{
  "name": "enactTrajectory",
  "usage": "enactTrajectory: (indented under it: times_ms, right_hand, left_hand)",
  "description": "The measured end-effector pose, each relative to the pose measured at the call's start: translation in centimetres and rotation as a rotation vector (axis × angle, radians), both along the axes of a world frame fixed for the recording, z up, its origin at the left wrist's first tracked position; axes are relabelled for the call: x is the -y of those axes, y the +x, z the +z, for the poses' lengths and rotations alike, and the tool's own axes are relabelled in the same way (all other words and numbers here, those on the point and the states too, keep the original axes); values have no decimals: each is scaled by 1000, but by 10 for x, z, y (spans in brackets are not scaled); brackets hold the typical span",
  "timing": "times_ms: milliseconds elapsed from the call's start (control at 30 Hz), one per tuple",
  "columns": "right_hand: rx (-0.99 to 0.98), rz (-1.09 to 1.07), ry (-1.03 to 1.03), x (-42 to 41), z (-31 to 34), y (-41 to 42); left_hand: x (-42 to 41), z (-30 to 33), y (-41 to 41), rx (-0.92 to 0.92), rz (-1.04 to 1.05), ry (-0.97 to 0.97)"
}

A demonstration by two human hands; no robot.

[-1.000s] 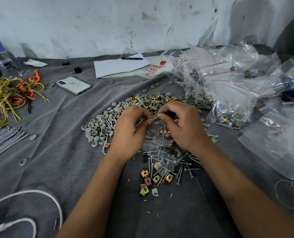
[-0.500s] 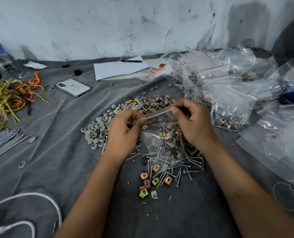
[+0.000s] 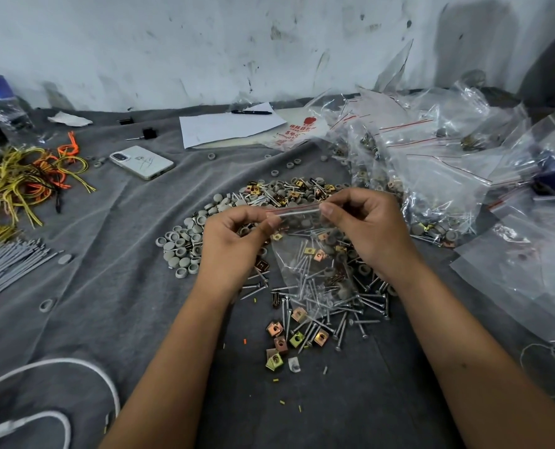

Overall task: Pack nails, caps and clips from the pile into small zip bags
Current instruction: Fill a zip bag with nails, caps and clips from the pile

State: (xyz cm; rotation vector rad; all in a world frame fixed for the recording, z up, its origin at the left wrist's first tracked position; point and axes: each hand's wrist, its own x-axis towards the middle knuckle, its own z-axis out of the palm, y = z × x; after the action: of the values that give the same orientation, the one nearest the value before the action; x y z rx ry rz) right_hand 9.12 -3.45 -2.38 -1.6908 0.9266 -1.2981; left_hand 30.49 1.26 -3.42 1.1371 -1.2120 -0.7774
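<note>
I hold a small clear zip bag (image 3: 305, 254) above the pile, its red-lined top strip stretched level between both hands. My left hand (image 3: 234, 244) pinches the strip's left end and my right hand (image 3: 366, 234) pinches its right end. Nails, grey caps and metal clips hang in the bag's lower part. Under it lies the pile: grey caps (image 3: 185, 244) to the left, silver nails (image 3: 350, 312) in front, gold and copper clips (image 3: 289, 338) nearest me.
Filled zip bags (image 3: 431, 176) are heaped at the right, with empty bags (image 3: 528, 270) nearer. A white phone (image 3: 141, 162), paper and pen (image 3: 227, 126) lie behind. Yellow and orange wires (image 3: 20, 186), grey ties (image 3: 4, 267) and a white cable (image 3: 52, 384) occupy the left.
My hands, pinched close together at the bag's top a second ago, have slid apart along the zip strip, and the bag now hangs higher above the pile.
</note>
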Motion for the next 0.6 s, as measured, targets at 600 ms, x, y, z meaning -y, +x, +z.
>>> enactTrajectory:
  times_ms: [600]
  right_hand:
    - [-495, -158, -587, -9, 2, 19]
  left_hand:
    - [-6, 3, -11, 365, -23, -194]
